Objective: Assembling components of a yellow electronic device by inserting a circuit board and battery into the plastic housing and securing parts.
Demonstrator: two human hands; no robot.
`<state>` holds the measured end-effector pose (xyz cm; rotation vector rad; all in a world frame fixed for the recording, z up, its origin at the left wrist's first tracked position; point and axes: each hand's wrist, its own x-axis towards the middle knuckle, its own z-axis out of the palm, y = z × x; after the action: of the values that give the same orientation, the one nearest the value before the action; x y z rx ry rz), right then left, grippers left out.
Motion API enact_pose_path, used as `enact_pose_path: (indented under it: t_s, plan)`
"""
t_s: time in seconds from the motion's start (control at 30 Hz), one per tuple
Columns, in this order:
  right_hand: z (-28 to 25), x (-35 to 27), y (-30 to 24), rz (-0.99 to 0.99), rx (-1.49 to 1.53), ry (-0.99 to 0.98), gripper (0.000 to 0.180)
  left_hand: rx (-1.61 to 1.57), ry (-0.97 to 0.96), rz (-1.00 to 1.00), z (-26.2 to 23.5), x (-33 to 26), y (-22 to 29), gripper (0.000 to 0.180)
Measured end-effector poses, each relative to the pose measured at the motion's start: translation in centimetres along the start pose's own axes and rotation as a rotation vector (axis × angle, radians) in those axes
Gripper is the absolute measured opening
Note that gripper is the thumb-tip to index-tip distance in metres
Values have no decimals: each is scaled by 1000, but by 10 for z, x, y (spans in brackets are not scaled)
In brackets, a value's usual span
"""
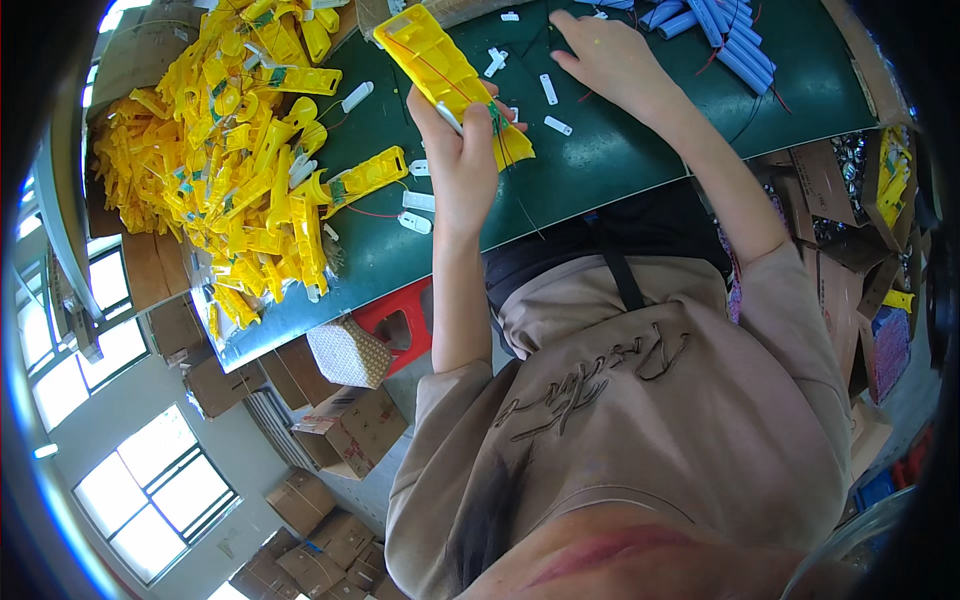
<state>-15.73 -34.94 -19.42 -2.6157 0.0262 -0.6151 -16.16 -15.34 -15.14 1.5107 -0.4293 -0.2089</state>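
My left hand is closed around a yellow plastic housing, its hollow inside facing up. A red wire runs along the housing, and a small green circuit board sits near its lower end. A white piece shows beside my thumb. My right hand reaches over the green table, thumb and forefinger apart at the tips. Thin black wires lie close to those fingertips; I see nothing gripped there. Small white plastic parts are scattered between my hands.
A big heap of yellow housings with boards and wires covers the left of the green table. Blue cylindrical cells with wires lie at the far right. A red stool stands under the table edge; cardboard boxes are on the floor.
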Motion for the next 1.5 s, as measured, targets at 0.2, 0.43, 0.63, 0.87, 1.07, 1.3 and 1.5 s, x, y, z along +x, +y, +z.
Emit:
enact_pose_path:
  t_s: [0.2, 0.43, 0.63, 0.87, 1.07, 1.3, 1.5]
  plan:
    - [-4, 8, 32, -144, -192, -252, 15, -1, -4, -25, -6, -4, -2, 38]
    - [-38, 1, -23, 4, 913, -172, 14, -8, -22, -83, 0, -8, -5, 41]
    - [-26, 0, -70, -47, 901, 19, 16, 58, -63, -39, 10, -14, -10, 35]
    - [17, -2, -65, -211, 697, 296, 17, 172, -26, -38, 14, -17, -4, 35]
    - [28, -2, -69, -185, 720, 377, 16, 264, -45, -86, 9, -16, -7, 37]
    - [33, -7, -68, -53, 580, 255, 40, 335, -46, -25, 4, -14, -15, 42]
    - [47, 10, -58, -21, 1079, -55, 66, 33, -87, -115, 0, -7, -21, 36]
